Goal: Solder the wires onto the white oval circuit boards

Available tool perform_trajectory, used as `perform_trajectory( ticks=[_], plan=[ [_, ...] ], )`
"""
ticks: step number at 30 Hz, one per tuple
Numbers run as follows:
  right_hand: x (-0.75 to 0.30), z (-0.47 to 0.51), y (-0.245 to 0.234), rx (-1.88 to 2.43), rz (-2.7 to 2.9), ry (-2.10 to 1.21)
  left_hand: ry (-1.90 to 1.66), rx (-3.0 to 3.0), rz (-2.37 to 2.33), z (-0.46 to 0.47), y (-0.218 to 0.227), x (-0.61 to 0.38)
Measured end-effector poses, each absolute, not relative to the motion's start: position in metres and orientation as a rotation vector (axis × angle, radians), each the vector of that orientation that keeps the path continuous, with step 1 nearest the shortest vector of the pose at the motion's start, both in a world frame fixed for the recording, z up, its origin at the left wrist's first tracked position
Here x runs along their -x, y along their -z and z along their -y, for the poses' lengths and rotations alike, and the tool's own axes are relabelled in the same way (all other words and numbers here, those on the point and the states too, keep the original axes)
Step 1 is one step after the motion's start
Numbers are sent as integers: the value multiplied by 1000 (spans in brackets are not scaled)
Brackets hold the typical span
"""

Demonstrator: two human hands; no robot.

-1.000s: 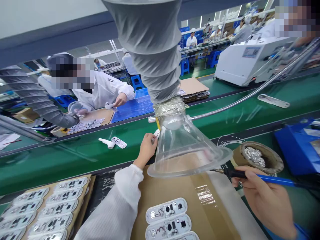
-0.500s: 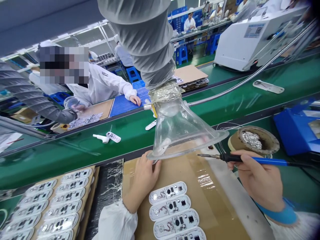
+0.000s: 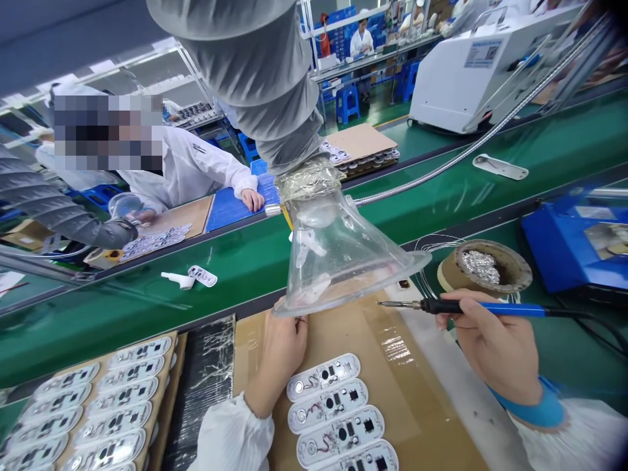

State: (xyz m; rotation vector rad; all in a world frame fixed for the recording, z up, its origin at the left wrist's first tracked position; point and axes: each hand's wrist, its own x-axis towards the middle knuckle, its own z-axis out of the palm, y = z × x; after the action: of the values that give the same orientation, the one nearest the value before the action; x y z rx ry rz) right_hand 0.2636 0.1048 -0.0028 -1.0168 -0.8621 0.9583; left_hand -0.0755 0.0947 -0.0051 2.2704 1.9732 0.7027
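1. Our boards [image 3: 328, 405] lie in a column on cardboard [image 3: 417, 405], probably for easy reach.
2. Our right hand [image 3: 498, 350] pinches the iron [image 3: 434, 305] pen-like, likely for fine control.
3. Our left hand [image 3: 283, 341] has its fingertips at the hood's [image 3: 353, 258] rim, partly hidden; we cannot tell its grip.
4. The hood hangs over the cardboard, presumably drawing off fumes.

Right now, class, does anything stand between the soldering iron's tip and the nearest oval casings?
Nothing visible does: only cardboard shows between the tip of the soldering iron, held in the right hand, and the oval casings. The clear hood hangs beyond that gap, partly covering the left hand.
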Motion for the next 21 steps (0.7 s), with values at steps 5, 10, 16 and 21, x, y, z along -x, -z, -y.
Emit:
perform_trajectory(
  ticks=[5, 10, 16, 21],
  plan=[
    [-266, -103, 6, 995, 896, -970, -728, -2200, -1901, -90, 10, 80],
    [-266, -100, 9, 941, 908, -1028, -773, -1943, -1764, -87, 9, 81],
    [-261, -87, 7, 874, 1009, -1105, -755, -1903, -1711, -65, -9, 54],
    [-257, -70, 9, 909, 1192, -1129, -716, -2147, -1670, -33, -9, 24]
  ],
)
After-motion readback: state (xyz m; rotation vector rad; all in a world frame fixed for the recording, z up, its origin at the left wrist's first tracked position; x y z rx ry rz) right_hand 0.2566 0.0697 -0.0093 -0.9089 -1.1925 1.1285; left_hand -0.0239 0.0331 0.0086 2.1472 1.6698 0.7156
